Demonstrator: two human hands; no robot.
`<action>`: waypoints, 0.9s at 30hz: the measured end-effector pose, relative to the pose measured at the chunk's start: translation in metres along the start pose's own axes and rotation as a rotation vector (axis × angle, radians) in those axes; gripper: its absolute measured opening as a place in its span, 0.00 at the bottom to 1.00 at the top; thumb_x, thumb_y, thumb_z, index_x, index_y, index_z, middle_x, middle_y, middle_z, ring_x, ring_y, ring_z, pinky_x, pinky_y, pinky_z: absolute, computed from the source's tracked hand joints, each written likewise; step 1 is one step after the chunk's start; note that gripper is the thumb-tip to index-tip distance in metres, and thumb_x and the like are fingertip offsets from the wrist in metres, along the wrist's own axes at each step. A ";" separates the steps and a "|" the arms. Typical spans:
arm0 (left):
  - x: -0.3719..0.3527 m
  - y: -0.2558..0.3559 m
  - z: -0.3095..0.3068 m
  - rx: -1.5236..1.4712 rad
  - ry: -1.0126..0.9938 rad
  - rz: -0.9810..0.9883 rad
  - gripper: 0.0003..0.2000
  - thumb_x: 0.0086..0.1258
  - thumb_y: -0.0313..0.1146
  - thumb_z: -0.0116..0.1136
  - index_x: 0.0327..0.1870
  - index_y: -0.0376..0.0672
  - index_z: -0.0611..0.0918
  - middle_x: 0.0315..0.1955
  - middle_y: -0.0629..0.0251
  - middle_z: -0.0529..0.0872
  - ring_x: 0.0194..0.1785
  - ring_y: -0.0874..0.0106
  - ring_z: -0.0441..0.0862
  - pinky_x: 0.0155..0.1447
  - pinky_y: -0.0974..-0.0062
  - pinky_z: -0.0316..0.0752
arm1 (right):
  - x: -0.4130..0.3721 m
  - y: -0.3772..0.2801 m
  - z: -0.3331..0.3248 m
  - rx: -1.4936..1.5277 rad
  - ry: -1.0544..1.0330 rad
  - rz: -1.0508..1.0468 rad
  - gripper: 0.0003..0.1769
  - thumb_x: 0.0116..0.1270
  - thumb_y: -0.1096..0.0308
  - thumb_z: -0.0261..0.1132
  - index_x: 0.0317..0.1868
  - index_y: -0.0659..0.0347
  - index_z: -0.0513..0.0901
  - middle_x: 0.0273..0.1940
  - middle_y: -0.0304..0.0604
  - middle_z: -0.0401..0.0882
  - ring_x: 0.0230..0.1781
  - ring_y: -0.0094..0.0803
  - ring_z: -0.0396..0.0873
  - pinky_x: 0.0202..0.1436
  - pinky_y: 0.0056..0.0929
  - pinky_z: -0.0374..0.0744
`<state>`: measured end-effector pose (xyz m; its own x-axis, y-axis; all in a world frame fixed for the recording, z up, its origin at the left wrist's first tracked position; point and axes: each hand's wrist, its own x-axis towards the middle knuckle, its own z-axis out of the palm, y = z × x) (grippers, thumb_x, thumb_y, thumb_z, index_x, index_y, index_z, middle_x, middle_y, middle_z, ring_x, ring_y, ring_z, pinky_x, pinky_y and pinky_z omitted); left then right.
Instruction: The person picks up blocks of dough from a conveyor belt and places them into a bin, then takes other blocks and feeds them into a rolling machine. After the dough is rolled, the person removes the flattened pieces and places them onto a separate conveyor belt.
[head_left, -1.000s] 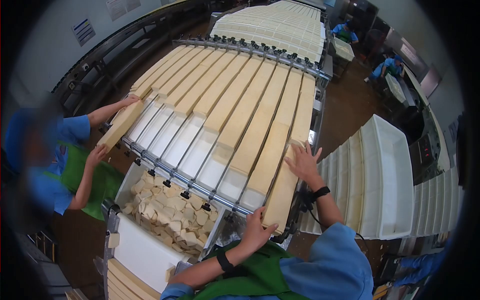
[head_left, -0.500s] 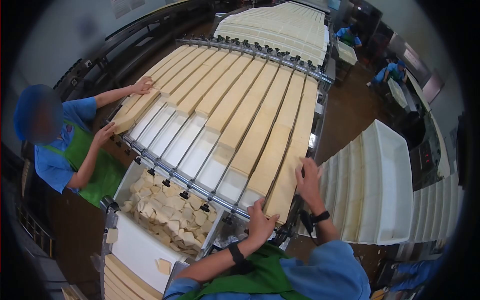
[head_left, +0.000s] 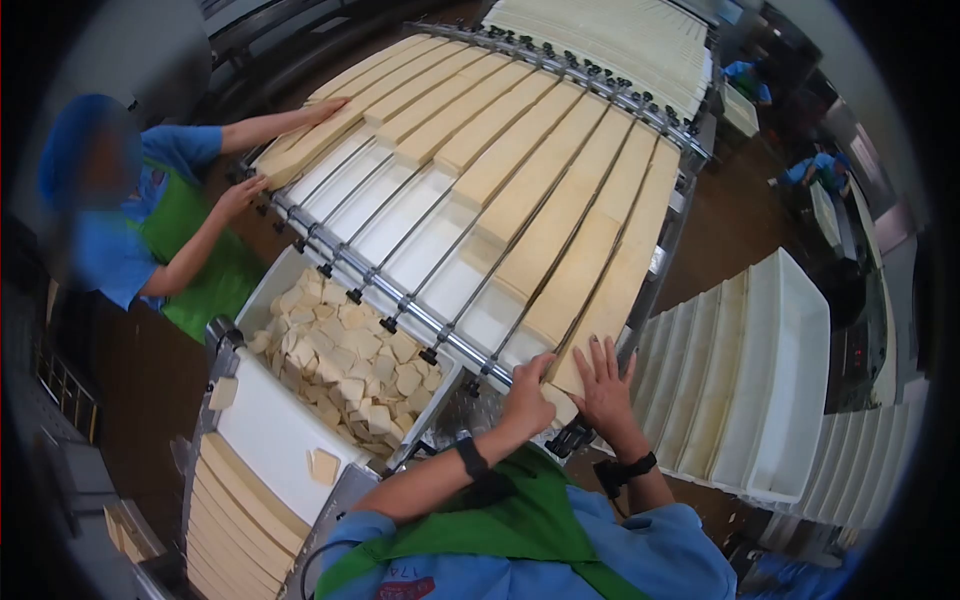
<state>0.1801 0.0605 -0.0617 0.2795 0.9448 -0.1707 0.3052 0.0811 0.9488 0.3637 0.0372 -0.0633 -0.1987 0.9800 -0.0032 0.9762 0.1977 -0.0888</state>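
Observation:
A long pale-yellow block (head_left: 630, 250), firm and smooth-looking, lies in the rightmost lane of the slatted white conveyor. My right hand (head_left: 605, 392) rests at its near end with the fingers spread over the surface. Beside it, my left hand (head_left: 528, 400) is closed, thumb and fingers around a small pale end slice (head_left: 562, 408) at the block's tip. Part of that slice is hidden by the thumb. Similar blocks (head_left: 530, 170) lie side by side in the other lanes, separated by thin metal rods.
A white bin (head_left: 262, 300) full of pale offcuts stands below the conveyor's near bar (head_left: 390, 295). At left, a co-worker in a green apron (head_left: 180, 225) has both hands on another block. Stacked white trays (head_left: 765, 370) stand at right. More blocks (head_left: 240, 500) lie at lower left.
My right hand has come down from the block's side to its near end and spread flat. A small slice now shows at the tip by my left thumb. The view has shifted.

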 end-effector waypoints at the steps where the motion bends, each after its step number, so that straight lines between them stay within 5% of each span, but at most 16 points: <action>1: -0.004 0.001 -0.016 -0.019 -0.042 0.014 0.36 0.50 0.17 0.60 0.66 0.48 0.72 0.51 0.53 0.74 0.57 0.58 0.75 0.58 0.67 0.74 | -0.001 -0.002 0.000 -0.037 -0.016 0.014 0.50 0.58 0.50 0.72 0.79 0.46 0.59 0.80 0.48 0.50 0.82 0.51 0.44 0.75 0.75 0.40; 2: -0.007 0.002 -0.038 -0.049 -0.099 -0.013 0.35 0.51 0.16 0.60 0.66 0.46 0.72 0.52 0.57 0.75 0.57 0.64 0.76 0.59 0.71 0.75 | -0.001 -0.004 0.000 -0.073 -0.031 0.026 0.51 0.58 0.49 0.73 0.79 0.47 0.59 0.80 0.49 0.50 0.82 0.51 0.44 0.75 0.75 0.40; 5: -0.023 -0.037 -0.086 -0.207 0.336 0.087 0.31 0.54 0.13 0.57 0.63 0.41 0.73 0.55 0.61 0.76 0.58 0.67 0.76 0.64 0.71 0.74 | 0.001 -0.015 -0.003 -0.056 -0.029 0.081 0.53 0.57 0.49 0.73 0.79 0.51 0.57 0.80 0.53 0.49 0.82 0.52 0.43 0.76 0.74 0.38; 9: -0.046 -0.070 -0.159 0.007 0.903 0.011 0.30 0.56 0.17 0.61 0.64 0.42 0.73 0.56 0.53 0.73 0.61 0.55 0.76 0.66 0.65 0.72 | 0.018 -0.039 -0.023 0.035 -0.018 0.068 0.56 0.57 0.49 0.74 0.79 0.57 0.55 0.80 0.58 0.47 0.82 0.54 0.42 0.76 0.73 0.37; 12: -0.068 -0.091 -0.182 0.128 1.030 -0.303 0.31 0.57 0.20 0.65 0.65 0.42 0.72 0.58 0.51 0.71 0.62 0.53 0.74 0.66 0.62 0.72 | 0.030 -0.041 -0.007 0.030 -0.038 0.127 0.58 0.54 0.49 0.76 0.78 0.63 0.55 0.79 0.63 0.46 0.82 0.56 0.42 0.77 0.71 0.38; 16: -0.136 -0.114 -0.207 0.265 1.093 -0.151 0.31 0.59 0.22 0.66 0.66 0.43 0.72 0.59 0.47 0.70 0.64 0.48 0.71 0.67 0.61 0.70 | 0.033 -0.027 0.008 0.007 0.014 0.070 0.60 0.50 0.58 0.78 0.77 0.66 0.53 0.78 0.62 0.50 0.82 0.54 0.44 0.76 0.71 0.42; 19: -0.209 -0.130 -0.216 0.359 1.345 -0.180 0.26 0.61 0.25 0.64 0.64 0.41 0.75 0.59 0.46 0.70 0.62 0.47 0.71 0.65 0.56 0.69 | 0.034 -0.029 0.009 -0.061 -0.009 0.089 0.61 0.49 0.61 0.78 0.79 0.64 0.51 0.79 0.59 0.49 0.82 0.53 0.44 0.76 0.72 0.44; 21: -0.278 -0.151 -0.207 0.643 1.638 -0.550 0.28 0.63 0.32 0.66 0.65 0.38 0.73 0.59 0.43 0.68 0.61 0.45 0.69 0.66 0.50 0.64 | 0.061 -0.055 -0.010 -0.168 -0.105 0.069 0.62 0.49 0.61 0.78 0.80 0.63 0.49 0.79 0.58 0.48 0.82 0.53 0.43 0.75 0.73 0.45; 23: -0.310 -0.154 -0.197 0.505 1.758 -0.859 0.34 0.62 0.38 0.68 0.68 0.36 0.67 0.58 0.39 0.66 0.61 0.43 0.67 0.67 0.45 0.59 | 0.070 -0.071 -0.039 -0.319 -0.253 0.133 0.62 0.50 0.64 0.76 0.80 0.61 0.47 0.80 0.58 0.47 0.82 0.53 0.41 0.75 0.74 0.45; 24: -0.321 -0.161 -0.190 0.479 1.751 -0.922 0.37 0.61 0.38 0.69 0.69 0.35 0.65 0.57 0.39 0.66 0.61 0.42 0.67 0.66 0.46 0.60 | 0.079 -0.066 -0.013 -0.254 0.075 -0.082 0.55 0.52 0.71 0.71 0.80 0.60 0.52 0.78 0.60 0.51 0.80 0.56 0.47 0.76 0.65 0.50; 27: -0.338 -0.180 -0.183 0.347 1.744 -0.976 0.42 0.58 0.37 0.73 0.70 0.33 0.61 0.56 0.38 0.64 0.60 0.41 0.68 0.65 0.49 0.65 | 0.116 -0.218 -0.031 0.422 0.097 -0.522 0.33 0.56 0.80 0.61 0.66 0.66 0.72 0.63 0.61 0.71 0.64 0.58 0.69 0.70 0.47 0.66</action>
<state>-0.1359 -0.2152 -0.1259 -0.9889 -0.1128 0.0967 -0.0325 0.7993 0.6001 0.1302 0.1085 -0.0136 -0.6073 0.7594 0.2335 0.6329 0.6400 -0.4356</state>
